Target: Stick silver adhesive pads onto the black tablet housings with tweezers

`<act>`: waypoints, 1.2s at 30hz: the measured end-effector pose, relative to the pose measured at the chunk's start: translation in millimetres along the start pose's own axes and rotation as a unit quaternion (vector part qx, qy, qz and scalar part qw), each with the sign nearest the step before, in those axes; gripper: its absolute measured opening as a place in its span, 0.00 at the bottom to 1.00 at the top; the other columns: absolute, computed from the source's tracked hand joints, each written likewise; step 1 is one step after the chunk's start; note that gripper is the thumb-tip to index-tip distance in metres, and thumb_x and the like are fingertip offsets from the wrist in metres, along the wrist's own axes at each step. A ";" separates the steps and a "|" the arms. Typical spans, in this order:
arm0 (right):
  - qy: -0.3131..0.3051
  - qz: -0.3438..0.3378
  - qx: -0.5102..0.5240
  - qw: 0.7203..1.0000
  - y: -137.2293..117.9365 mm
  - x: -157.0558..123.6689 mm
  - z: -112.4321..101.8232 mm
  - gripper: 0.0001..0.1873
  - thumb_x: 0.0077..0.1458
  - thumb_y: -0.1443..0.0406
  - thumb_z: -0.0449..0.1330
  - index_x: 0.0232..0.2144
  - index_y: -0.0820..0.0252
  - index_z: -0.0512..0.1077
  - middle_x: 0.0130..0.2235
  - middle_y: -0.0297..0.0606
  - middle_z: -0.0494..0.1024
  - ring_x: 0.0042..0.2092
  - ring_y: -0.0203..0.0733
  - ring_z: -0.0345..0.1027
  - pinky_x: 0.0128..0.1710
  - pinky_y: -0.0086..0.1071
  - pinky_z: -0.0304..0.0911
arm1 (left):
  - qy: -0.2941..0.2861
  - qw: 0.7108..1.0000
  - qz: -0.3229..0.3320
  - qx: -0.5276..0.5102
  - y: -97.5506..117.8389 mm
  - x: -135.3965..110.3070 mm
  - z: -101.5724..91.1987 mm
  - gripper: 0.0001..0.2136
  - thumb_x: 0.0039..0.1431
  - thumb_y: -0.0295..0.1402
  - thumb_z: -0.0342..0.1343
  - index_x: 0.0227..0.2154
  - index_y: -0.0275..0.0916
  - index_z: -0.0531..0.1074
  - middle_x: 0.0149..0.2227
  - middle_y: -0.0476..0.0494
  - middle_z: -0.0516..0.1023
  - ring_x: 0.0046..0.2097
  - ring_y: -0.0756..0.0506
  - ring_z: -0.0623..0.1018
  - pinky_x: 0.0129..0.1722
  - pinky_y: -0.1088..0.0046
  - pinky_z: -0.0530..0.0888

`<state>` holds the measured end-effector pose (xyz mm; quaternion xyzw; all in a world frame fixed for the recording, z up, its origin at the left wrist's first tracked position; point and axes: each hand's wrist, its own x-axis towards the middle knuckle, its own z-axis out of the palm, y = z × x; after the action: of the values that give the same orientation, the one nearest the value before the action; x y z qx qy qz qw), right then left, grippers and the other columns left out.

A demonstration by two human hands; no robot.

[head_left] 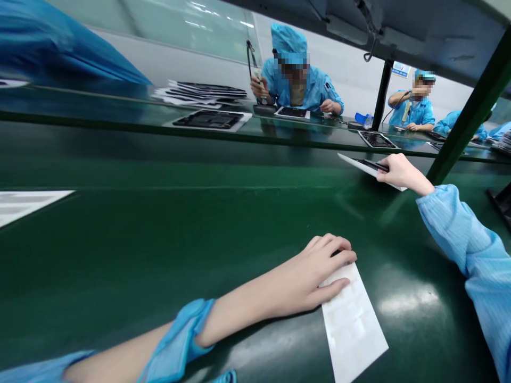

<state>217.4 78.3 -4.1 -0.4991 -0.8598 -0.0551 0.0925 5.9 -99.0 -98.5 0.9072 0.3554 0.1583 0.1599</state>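
Note:
My left hand [315, 271] lies on the green work surface [159, 255] with its fingers resting flat on the top end of a white sheet of stickers [353, 324]. My right hand [399, 171] reaches far forward and grips the near edge of a white tray holding a dark flat panel [361, 162], lifted a little above the surface. Both my arms wear blue sleeves.
Across a raised green shelf [120, 114], two people in blue suits and caps work on dark panels [293, 112]. More trays with panels [209, 119] and a stack [207, 90] lie there. A white sheet [24, 202] sits at far left. A green post [467, 122] rises at right.

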 end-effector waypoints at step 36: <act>-0.061 0.022 0.507 0.860 -48.9 -175.3 -11.8 0.37 0.56 0.34 0.51 0.21 0.60 0.73 0.23 0.35 0.72 0.19 0.33 0.65 0.18 0.28 0.63 | -0.042 0.997 -0.033 0.061 21.9 -23.1 19.7 0.40 0.70 0.58 0.34 0.70 0.28 0.46 0.71 0.26 0.49 0.72 0.28 0.48 0.67 0.40 0.45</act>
<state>261.1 -96.8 -30.2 -0.4040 -0.7619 0.4210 0.2811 10.7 -133.8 -111.4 0.9089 0.3873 0.0930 0.1237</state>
